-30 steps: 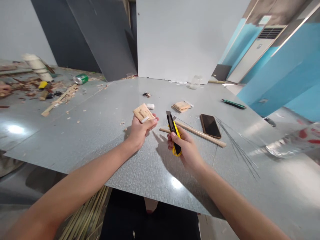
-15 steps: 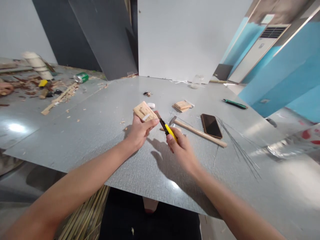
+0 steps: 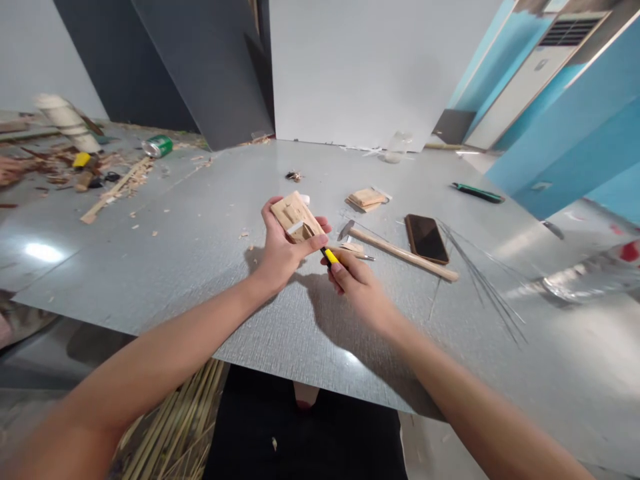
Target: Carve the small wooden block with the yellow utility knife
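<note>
A small pale wooden block with raised carved parts is tilted up above the table in my left hand, whose fingers wrap round its edges. In my right hand is a utility knife with a yellow and black handle. Its blade end lies at the block's lower right edge, close to my left thumb, over the carved face. Just behind the right hand, a hammer with a wooden handle rests on the table. A thin metal-tipped tool and a wood piece lie beside the hammer's head.
On the grey table lie a phone, thin wires, stacked wood pieces and a green cutter. A plastic bottle is at the right. Wood scraps, a green can and another person's hand are at the left.
The knife has moved from beside the block onto its lower right edge. My right hand has come closer to my left, and the block has turned slightly.
</note>
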Demonstrator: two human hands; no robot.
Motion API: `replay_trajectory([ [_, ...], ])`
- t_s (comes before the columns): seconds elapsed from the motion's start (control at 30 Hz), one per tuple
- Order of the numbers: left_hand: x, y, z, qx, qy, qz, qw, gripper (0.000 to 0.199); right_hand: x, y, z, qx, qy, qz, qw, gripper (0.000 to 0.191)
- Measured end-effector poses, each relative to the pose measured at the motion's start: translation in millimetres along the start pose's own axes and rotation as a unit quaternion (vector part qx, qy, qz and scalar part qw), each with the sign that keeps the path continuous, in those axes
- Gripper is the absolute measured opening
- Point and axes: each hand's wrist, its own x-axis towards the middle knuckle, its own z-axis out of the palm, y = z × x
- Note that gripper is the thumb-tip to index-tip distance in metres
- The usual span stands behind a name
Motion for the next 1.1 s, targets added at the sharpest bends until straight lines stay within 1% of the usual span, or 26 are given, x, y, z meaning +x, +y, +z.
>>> replay_trajectory([
  [0.07,-1,1,0.1,0.005,-0.015,0.000,1.000,0.094,0,-2,-1,0.020,-0.015,0.000,1.000,0.020],
  [0.2,-4,7,3.0,0.002,-0.026,-0.028,0.999,0.093,-2,-6,-2,0.052,-0.055,0.009,0.997,0.020],
  [0.33,-6,12,4.0,0.012,-0.042,-0.037,0.998,0.090,-2,-10,-5,0.083,-0.089,0.041,0.992,0.025],
  [0.43,-7,14,3.1,0.024,-0.061,-0.041,0.997,0.086,-2,-13,-6,0.116,-0.103,0.067,0.986,0.037],
  [0.47,-7,14,2.9,0.024,-0.063,-0.042,0.997,0.085,-2,-13,-5,0.130,-0.105,0.070,0.983,0.041],
  [0.57,-8,14,3.7,0.016,-0.056,-0.041,0.997,0.088,-2,-13,-3,0.201,-0.104,0.072,0.971,0.036],
  [0.63,-8,13,4.7,0.013,-0.048,-0.047,0.998,0.091,-2,-13,-1,0.250,-0.095,0.076,0.961,0.037],
  [0.7,-9,11,5.5,0.008,-0.044,-0.059,0.997,0.092,-2,-13,0,0.276,-0.085,0.086,0.954,0.036],
  [0.83,-10,10,5.3,0.006,-0.069,-0.065,0.995,0.088,-1,-14,0,0.297,-0.079,0.110,0.945,0.028],
  [0.97,-11,10,5.2,0.055,-0.093,-0.046,0.993,0.087,0,-12,-2,0.308,-0.097,0.114,0.940,0.027],
  [1.1,-11,11,5.6,0.073,-0.108,-0.035,0.991,0.078,0,-11,-2,0.310,-0.100,0.124,0.937,0.028],
])
